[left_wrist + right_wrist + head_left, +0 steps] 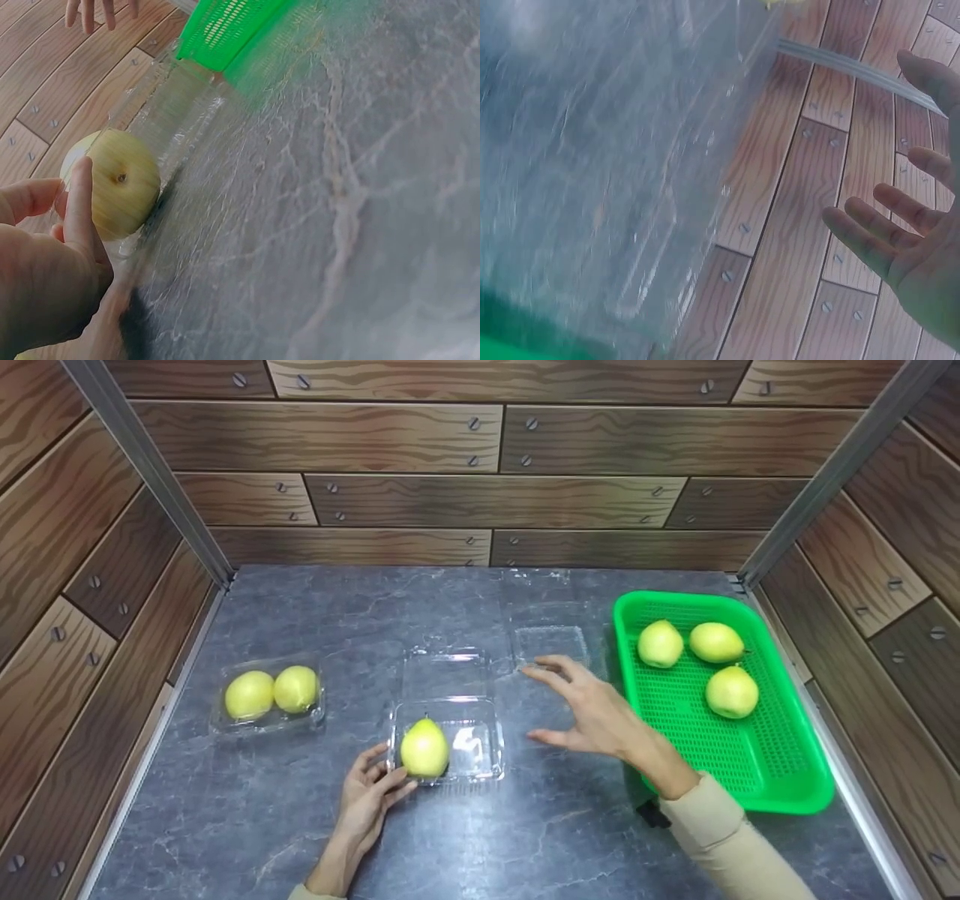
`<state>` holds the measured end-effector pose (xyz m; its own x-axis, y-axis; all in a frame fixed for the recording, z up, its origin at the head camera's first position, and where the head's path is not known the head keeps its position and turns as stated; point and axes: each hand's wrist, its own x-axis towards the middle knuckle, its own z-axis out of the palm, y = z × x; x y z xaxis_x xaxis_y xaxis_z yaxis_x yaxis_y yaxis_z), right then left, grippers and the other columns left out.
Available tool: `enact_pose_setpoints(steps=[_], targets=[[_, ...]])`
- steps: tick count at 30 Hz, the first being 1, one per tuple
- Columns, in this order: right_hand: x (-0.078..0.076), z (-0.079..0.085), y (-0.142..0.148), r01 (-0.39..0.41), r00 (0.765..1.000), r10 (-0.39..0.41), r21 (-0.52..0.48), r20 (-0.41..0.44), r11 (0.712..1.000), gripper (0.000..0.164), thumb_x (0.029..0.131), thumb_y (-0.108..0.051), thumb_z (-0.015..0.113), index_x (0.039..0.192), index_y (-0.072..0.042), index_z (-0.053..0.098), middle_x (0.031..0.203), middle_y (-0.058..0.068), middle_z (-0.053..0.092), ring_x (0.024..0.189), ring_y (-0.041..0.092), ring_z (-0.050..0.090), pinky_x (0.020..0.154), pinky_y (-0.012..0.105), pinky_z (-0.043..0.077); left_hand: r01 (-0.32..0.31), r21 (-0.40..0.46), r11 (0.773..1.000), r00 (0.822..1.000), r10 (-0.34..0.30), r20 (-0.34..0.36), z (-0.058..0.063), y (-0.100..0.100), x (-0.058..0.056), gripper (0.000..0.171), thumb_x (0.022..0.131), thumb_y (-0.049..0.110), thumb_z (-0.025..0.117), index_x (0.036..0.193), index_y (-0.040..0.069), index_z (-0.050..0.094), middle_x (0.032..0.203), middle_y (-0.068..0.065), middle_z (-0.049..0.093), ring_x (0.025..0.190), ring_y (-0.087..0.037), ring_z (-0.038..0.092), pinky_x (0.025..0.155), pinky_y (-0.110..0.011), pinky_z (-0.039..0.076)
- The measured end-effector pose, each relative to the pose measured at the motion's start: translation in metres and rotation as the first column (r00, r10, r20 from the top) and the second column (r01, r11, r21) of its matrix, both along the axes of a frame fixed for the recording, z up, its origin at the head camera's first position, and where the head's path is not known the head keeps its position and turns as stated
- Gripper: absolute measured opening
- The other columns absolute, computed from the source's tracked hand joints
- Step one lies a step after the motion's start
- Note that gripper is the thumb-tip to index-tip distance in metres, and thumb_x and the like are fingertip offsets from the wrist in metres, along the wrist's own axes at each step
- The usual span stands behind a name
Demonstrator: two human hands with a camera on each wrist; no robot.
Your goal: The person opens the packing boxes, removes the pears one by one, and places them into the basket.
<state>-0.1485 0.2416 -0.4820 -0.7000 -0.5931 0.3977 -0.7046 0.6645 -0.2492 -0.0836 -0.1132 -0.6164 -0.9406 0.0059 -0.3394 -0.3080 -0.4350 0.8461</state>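
Note:
In the head view, a hinged clear plastic container (475,742) stands with its lid (446,671) folded back. One yellow-green pear (424,748) is in its left half, stem pointing away. My left hand (369,795) grips the container's near left corner; the left wrist view shows the fingers (79,210) against the clear wall beside the pear (124,184). My right hand (581,709) hovers between this container and the green basket, fingers spread, holding nothing. The right wrist view also shows that hand (907,247) with its fingers apart.
A clear container (322,709) with two pears stands on the left. At right, a green basket (626,660) holds three pears (733,691). Another transparent container (551,643) lies behind my right hand. Wood-patterned walls (405,439) border the grey marbled table (247,802).

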Motion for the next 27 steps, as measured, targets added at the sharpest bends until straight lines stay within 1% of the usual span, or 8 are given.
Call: enact_pose_setpoints(steps=[2, 6, 10, 13, 18, 20, 23, 27], targets=[[0.001, -0.004, -0.006, -0.010, 1.000, 0.010, -0.012, 0.008, 1.000, 0.088, 0.077, -0.047, 0.092, 0.151, -0.016, 0.056, 0.146, 0.018, 0.058, 0.123, 0.034, 0.066, 0.089, 0.043, 0.069, -0.002, 0.001, 1.000, 1.000, 0.002, -0.002, 0.000, 0.000, 0.000, 0.064, 0.094, -0.011, 0.066, 0.149, -0.003, 0.035, 0.100, -0.004, 0.058, 0.081, -0.011, 0.070, 0.087, -0.032, 0.070], [0.003, -0.013, -0.018, -0.026, 0.999, 0.026, -0.021, 0.035, 0.999, 0.088, 0.078, -0.048, 0.090, 0.152, -0.017, 0.054, 0.147, 0.018, 0.057, 0.127, 0.035, 0.064, 0.093, 0.043, 0.068, -0.003, 0.003, 1.000, 1.000, 0.003, -0.004, 0.000, 0.000, 0.000, 0.064, 0.094, -0.011, 0.066, 0.149, -0.003, 0.035, 0.099, -0.003, 0.057, 0.081, -0.010, 0.070, 0.087, -0.032, 0.070], [0.005, -0.023, -0.030, -0.054, 0.995, 0.056, -0.029, 0.081, 0.998, 0.087, 0.081, -0.048, 0.088, 0.153, -0.016, 0.052, 0.150, 0.018, 0.055, 0.131, 0.035, 0.062, 0.103, 0.047, 0.065, -0.003, 0.003, 1.000, 1.000, 0.003, 0.002, 0.001, 0.000, 0.000, 0.064, 0.094, -0.011, 0.066, 0.149, -0.003, 0.035, 0.099, -0.003, 0.057, 0.081, -0.010, 0.070, 0.087, -0.032, 0.070], [0.007, -0.029, -0.040, -0.066, 0.992, 0.069, -0.032, 0.109, 0.997, 0.087, 0.081, -0.048, 0.088, 0.153, -0.015, 0.051, 0.152, 0.017, 0.053, 0.131, 0.033, 0.062, 0.100, 0.044, 0.066, 0.003, -0.006, 1.000, 1.000, -0.003, 0.005, 0.001, -0.001, 0.000, 0.066, 0.094, -0.010, 0.066, 0.151, -0.003, 0.033, 0.099, -0.002, 0.055, 0.082, -0.010, 0.070, 0.087, -0.031, 0.070], [0.007, -0.043, -0.056, -0.083, 0.985, 0.090, -0.059, 0.144, 0.995, 0.085, 0.082, -0.050, 0.087, 0.153, -0.017, 0.053, 0.152, 0.013, 0.054, 0.130, 0.031, 0.063, 0.101, 0.044, 0.065, 0.011, -0.024, 1.000, 1.000, -0.011, 0.007, 0.000, -0.001, 0.000, 0.069, 0.095, -0.009, 0.066, 0.154, -0.003, 0.031, 0.098, -0.001, 0.053, 0.082, -0.009, 0.069, 0.088, -0.030, 0.070], [0.008, -0.048, -0.062, -0.094, 0.980, 0.106, -0.078, 0.169, 0.992, 0.084, 0.083, -0.050, 0.086, 0.152, -0.018, 0.053, 0.150, 0.014, 0.055, 0.130, 0.031, 0.063, 0.105, 0.046, 0.064, 0.008, -0.021, 1.000, 1.000, -0.008, 0.010, 0.000, -0.001, 0.000, 0.069, 0.095, -0.009, 0.066, 0.154, -0.003, 0.031, 0.098, -0.001, 0.054, 0.082, -0.009, 0.069, 0.087, -0.030, 0.070], [0.008, -0.056, -0.071, -0.112, 0.972, 0.131, -0.102, 0.195, 0.988, 0.082, 0.084, -0.050, 0.084, 0.152, -0.017, 0.053, 0.148, 0.016, 0.056, 0.127, 0.030, 0.065, 0.104, 0.045, 0.064, 0.004, -0.014, 1.000, 1.000, -0.003, 0.014, 0.001, -0.001, -0.001, 0.068, 0.095, -0.009, 0.066, 0.153, -0.003, 0.031, 0.098, -0.001, 0.054, 0.082, -0.009, 0.068, 0.087, -0.030, 0.070], [0.006, -0.064, -0.081, -0.135, 0.969, 0.155, -0.110, 0.195, 0.985, 0.080, 0.084, -0.049, 0.084, 0.150, -0.015, 0.054, 0.147, 0.016, 0.057, 0.126, 0.030, 0.065, 0.106, 0.045, 0.064, 0.003, -0.014, 1.000, 1.000, -0.003, 0.014, 0.001, 0.000, -0.001, 0.068, 0.095, -0.009, 0.067, 0.153, -0.003, 0.032, 0.098, -0.001, 0.055, 0.082, -0.009, 0.069, 0.087, -0.030, 0.070]])
